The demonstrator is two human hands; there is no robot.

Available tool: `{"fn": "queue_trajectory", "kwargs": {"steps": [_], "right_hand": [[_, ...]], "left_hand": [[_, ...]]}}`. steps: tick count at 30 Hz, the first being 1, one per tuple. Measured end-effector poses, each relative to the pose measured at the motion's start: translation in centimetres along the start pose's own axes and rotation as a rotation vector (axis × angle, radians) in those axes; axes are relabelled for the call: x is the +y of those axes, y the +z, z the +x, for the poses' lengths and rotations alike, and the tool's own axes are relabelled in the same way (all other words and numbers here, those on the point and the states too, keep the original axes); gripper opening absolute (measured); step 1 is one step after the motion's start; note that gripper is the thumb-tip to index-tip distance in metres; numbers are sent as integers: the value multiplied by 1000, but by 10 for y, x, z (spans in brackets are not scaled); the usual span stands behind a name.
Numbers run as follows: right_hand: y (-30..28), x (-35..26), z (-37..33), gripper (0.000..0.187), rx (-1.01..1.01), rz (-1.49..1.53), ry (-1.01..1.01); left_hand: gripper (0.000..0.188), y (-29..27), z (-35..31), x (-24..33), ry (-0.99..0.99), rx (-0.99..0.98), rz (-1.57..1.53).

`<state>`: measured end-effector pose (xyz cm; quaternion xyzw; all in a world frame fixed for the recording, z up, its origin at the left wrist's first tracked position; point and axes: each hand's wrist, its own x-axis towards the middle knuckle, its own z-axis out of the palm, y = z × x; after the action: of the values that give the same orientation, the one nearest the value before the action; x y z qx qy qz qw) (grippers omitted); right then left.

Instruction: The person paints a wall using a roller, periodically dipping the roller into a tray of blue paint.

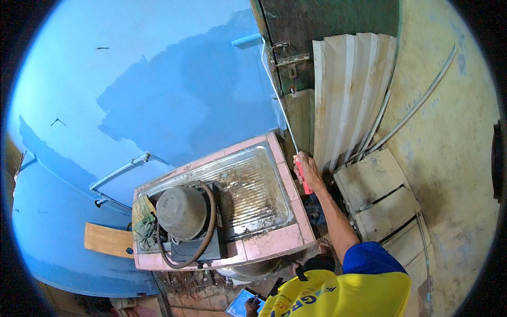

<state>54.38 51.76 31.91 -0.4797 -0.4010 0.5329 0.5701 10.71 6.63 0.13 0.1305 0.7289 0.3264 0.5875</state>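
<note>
My right hand (pixel 309 171) is closed round the red handle of a paint roller (pixel 289 124), with the arm stretched out forward. The roller's long thin frame runs up past the sink corner, and its blue sleeve (pixel 247 42) lies against the blue wall (pixel 211 84) beside the door frame. Darker, fresh-looking blue covers an uneven patch below and left of the sleeve; paler blue surrounds it. Low at the bottom edge, my left hand (pixel 252 306) grips the side of a paint tray (pixel 238 302) with blue paint in it. My body hides part of that hand.
A pink-tiled counter holds a steel sink (pixel 259 195), with an upturned grey bucket (pixel 182 212), a hose (pixel 213 222) and a cloth (pixel 143 224). Pipes (pixel 119 171) stick out of the wall. At right stand a dark door (pixel 327 18), corrugated sheets (pixel 354 90) and worn boxes (pixel 372 185).
</note>
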Motion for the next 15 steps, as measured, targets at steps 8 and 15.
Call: {"fn": "queue_trajectory", "kwargs": {"steps": [8, 15], "right_hand": [[-13, 41, -14, 53, -7, 4, 43], [-19, 67, -31, 55, 4, -27, 97]], "left_hand": [[33, -6, -2, -3, 31, -43, -13], [38, -8, -2, -8, 18, -25, 12]]}}
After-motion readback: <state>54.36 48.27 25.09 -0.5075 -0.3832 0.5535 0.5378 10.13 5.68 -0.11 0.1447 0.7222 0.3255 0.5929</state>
